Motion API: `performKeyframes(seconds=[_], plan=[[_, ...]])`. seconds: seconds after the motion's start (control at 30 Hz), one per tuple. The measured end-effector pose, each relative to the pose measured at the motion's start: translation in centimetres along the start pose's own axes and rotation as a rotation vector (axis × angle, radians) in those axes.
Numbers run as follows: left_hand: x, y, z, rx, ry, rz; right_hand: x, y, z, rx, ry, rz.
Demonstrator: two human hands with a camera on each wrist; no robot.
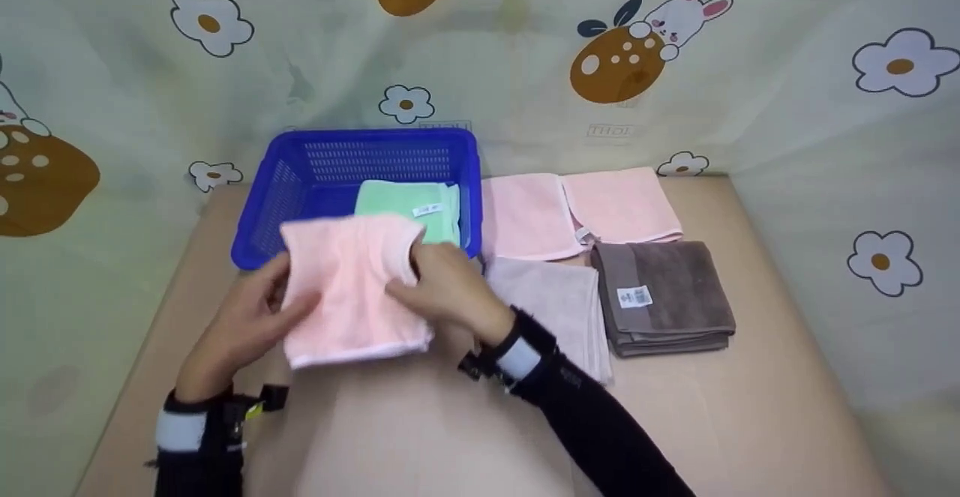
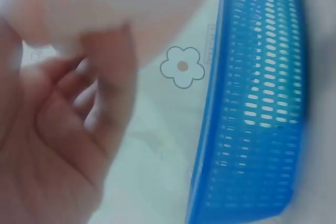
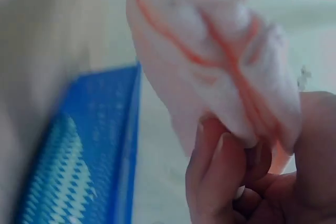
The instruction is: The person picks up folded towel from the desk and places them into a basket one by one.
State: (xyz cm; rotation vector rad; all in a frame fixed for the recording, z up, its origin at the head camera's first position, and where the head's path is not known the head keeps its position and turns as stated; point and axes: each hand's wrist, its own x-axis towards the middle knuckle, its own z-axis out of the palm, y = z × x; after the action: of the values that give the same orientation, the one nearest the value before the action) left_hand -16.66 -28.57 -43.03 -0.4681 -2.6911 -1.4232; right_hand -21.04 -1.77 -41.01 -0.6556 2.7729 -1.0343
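Note:
A folded pink towel (image 1: 352, 287) with a pale hem is held up in front of the blue basket (image 1: 244, 238). My left hand (image 1: 251, 317) grips its left side, thumb on the near face and the other fingers behind it. At the towel's right edge my right hand (image 1: 450, 279) pinches it between thumb and curled fingers. The right wrist view shows the layered folds of the towel (image 3: 220, 66) bunched above those fingers. Inside the basket lies a folded green towel (image 1: 397, 201) with a white label, partly covered by the pink one.
Right of the basket lie two folded pink towels (image 1: 525, 212) side by side. In front of them are a light grey-pink towel (image 1: 544, 287), partly behind my right wrist, and a thick folded brown towel (image 1: 682, 287) with a label. A patterned curtain (image 1: 525, 92) backs the table (image 1: 450, 437).

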Motion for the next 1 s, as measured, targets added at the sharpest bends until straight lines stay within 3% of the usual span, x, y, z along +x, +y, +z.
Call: performKeyframes(seconds=[0.2,0.3,0.47,0.63,0.73,1.0], plan=[[4.5,0.2,-0.4,0.054,0.113,-0.047,4.1,1.5,-2.8,0.122,0.078,0.053],[6.5,-0.1,-0.3,0.078,0.128,-0.036,5.9,2.7,-3.4,0.131,0.101,0.069],[9.4,-0.6,0.5,0.039,0.115,-0.054,8.0,4.4,-3.8,0.121,0.106,0.109],[11.7,-1.4,1.6,0.136,0.154,-0.048,9.6,5.9,-3.6,0.091,0.132,0.128],[12.7,-1.8,2.0,0.176,0.124,-0.068,10.3,6.9,-3.2,0.074,0.15,0.113],[14.2,-2.8,2.9,0.213,-0.044,-0.123,10.9,8.5,-2.3,0.098,0.235,0.065]])
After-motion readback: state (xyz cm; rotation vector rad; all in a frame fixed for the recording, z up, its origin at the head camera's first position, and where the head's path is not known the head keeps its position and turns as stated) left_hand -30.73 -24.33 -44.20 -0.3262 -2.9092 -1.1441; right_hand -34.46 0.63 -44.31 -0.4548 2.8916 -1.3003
